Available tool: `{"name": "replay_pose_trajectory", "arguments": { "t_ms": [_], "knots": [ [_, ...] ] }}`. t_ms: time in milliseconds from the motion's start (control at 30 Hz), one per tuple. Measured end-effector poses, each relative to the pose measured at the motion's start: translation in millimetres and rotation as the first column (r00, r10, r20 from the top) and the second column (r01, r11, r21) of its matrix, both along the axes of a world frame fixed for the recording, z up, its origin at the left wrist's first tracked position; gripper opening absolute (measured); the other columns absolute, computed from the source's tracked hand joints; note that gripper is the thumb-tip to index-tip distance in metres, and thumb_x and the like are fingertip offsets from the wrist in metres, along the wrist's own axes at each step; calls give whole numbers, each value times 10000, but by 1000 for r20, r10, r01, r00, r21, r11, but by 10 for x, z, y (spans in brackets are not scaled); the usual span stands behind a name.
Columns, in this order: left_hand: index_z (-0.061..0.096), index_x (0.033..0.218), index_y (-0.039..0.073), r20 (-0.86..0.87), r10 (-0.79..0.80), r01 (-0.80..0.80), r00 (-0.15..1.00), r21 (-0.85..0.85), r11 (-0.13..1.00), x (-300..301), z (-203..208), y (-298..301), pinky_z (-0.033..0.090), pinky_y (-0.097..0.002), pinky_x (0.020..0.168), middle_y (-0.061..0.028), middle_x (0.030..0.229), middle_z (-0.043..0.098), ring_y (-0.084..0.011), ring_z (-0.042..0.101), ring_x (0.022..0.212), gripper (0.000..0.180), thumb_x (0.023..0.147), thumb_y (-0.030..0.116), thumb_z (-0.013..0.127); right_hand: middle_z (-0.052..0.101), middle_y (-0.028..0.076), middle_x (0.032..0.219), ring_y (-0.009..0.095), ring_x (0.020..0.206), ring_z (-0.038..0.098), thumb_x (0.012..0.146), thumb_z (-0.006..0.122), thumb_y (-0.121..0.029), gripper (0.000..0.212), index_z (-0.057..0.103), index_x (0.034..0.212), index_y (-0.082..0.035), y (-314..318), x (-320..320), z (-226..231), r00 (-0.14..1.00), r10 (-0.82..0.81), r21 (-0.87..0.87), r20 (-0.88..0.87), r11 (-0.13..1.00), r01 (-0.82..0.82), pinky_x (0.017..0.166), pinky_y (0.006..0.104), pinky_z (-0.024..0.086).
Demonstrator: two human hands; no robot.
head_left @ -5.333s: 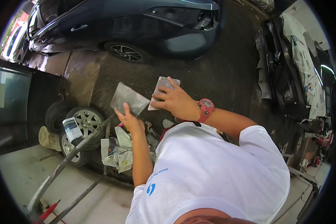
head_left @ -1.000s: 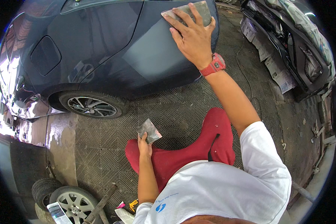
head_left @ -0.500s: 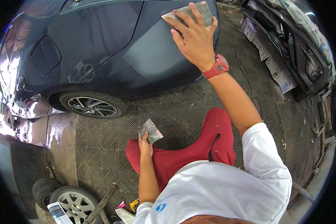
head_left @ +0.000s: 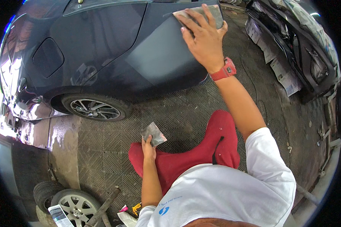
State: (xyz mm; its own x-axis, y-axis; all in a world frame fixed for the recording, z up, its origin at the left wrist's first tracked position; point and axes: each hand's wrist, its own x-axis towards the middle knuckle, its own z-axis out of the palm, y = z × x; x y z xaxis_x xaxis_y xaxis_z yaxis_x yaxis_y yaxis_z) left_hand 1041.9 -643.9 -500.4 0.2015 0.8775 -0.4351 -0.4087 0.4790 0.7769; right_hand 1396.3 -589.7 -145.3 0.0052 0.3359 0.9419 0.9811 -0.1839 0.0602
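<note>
Your right hand [head_left: 205, 43] lay splayed, fingers spread over 1 thin plate [head_left: 217, 16] at the pale patch [head_left: 159, 55] on the car [head_left: 102, 34]; your left hand [head_left: 149, 150] pinched a 2nd plate [head_left: 154, 131] (near your knee [head_left: 135, 156]). Uneven finger pressure could have tipped the upper plate, scratching paint.

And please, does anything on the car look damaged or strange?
Yes: a dull grey patch beside the right hand looks odd, because the surrounding car body is dark and glossy. I cannot tell whether it is damage.
</note>
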Motion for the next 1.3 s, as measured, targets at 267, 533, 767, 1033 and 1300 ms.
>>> {"name": "replay_pose_trajectory", "arguments": {
  "t_ms": [267, 533, 767, 1033, 1300],
  "knots": [
    [408, 1554, 108, -14, -29, 29, 999, 12, 1000, -30, -54, -5, 534, -446, 989, -75, 1466, 540, -256, 576, 1294, 571, 1023, 173, 608, 612, -87, 1422, 271, 1490, 398, 972, 619, -336, 371, 683, 1335, -375, 16, 47, 19, 997, 33, 16, -67, 999, -32, 1068, 780, 217],
    [397, 1558, 112, -47, -21, 20, 999, -7, 1000, -31, -105, 29, 526, -447, 1000, -84, 1466, 535, -264, 573, 1294, 588, 1018, 175, 620, 649, -9, 1318, 259, 1362, 507, 967, 634, -260, 367, 685, 1330, -261, -75, -313, 242, 997, 76, 27, -8, 997, -75, 1041, 685, 354],
    [436, 1521, 114, -74, -17, 15, 997, -29, 999, -14, -123, 49, 529, -439, 997, -60, 1416, 574, -241, 601, 1252, 537, 1017, 150, 617, 577, -5, 1425, 282, 1502, 347, 941, 670, -284, 428, 667, 1369, -279, 140, -324, 211, 996, 63, -17, -64, 998, -64, 1084, 762, 236],
    [451, 1507, 114, -44, -15, 14, 999, -15, 1000, -29, -98, 25, 541, -433, 982, -53, 1407, 582, -227, 602, 1254, 520, 1017, 148, 620, 564, -7, 1439, 273, 1513, 331, 941, 663, -303, 456, 644, 1396, -282, 67, -371, 209, 998, 26, -57, -49, 998, -28, 1081, 759, 243],
    [436, 1527, 102, -51, 3, -4, 999, -19, 1000, 19, -7, -13, 522, -446, 1021, -77, 1453, 550, -256, 565, 1307, 539, 1021, 142, 615, 566, -3, 1432, 278, 1511, 332, 946, 657, -302, 450, 645, 1394, -277, 118, -364, 182, 999, 20, -61, -28, 998, -22, 1072, 774, 237]
  ]
}}
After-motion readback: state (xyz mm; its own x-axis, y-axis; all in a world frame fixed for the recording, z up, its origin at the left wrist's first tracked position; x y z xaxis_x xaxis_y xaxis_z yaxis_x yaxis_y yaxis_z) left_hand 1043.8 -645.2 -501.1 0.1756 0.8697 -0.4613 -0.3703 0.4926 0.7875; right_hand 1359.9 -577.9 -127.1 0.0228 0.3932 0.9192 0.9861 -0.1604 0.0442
